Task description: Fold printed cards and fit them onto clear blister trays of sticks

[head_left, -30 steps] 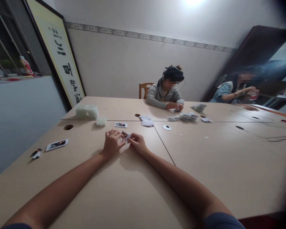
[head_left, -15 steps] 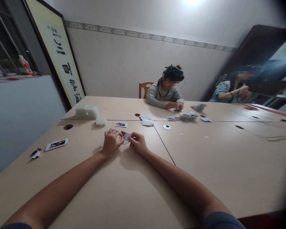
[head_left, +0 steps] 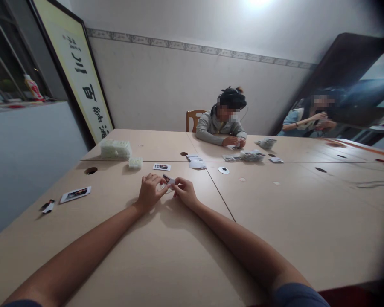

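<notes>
Between my two hands is a small white-edged photo card (head_left: 168,180) with a dark picture. My left hand (head_left: 150,191) pinches its left side between thumb and fingers. On the right side, the thumb and fingers of my right hand (head_left: 184,190) are closed on the same card. Part of a clear piece shows just under the card, too small to make out. Just beyond my hands lies a small stack of photo cards (head_left: 161,167). A small stack of clear cases (head_left: 135,162) stands behind my left hand.
The table (head_left: 185,264) also bears a larger stack of clear cases (head_left: 115,149), white cards (head_left: 196,163), a round disc (head_left: 223,170) and a photo stack (head_left: 75,194) at left. A person (head_left: 222,119) sits opposite; another person (head_left: 307,117) is at far right.
The fingers of my left hand have shifted slightly, with the thumb further over the card. The card is tilted a little differently. The far-right person's hands have moved slightly.
</notes>
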The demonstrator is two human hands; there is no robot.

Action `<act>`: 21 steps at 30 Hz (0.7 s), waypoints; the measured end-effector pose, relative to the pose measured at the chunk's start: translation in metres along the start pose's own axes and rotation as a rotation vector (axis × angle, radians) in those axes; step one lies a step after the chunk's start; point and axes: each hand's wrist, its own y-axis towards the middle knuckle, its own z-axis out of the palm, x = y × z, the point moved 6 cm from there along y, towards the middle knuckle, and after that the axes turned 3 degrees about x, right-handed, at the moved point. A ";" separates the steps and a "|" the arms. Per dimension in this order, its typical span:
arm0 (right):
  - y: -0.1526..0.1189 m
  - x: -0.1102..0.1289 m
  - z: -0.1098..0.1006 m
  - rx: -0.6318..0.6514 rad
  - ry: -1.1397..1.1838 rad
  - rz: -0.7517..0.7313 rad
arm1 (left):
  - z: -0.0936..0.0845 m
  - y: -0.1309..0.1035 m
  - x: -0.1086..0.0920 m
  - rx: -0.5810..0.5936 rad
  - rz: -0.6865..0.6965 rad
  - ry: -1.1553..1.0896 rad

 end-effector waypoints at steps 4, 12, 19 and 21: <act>0.000 -0.001 -0.002 -0.020 -0.015 0.003 | 0.001 0.001 0.001 0.000 -0.011 0.002; 0.000 -0.003 -0.005 -0.078 -0.038 0.008 | -0.001 0.002 -0.001 0.011 -0.028 0.020; 0.001 -0.006 -0.009 -0.133 -0.037 0.016 | -0.001 0.001 0.000 0.003 -0.057 0.038; 0.002 -0.007 -0.009 -0.139 -0.033 0.021 | -0.001 0.001 0.001 0.000 -0.070 0.040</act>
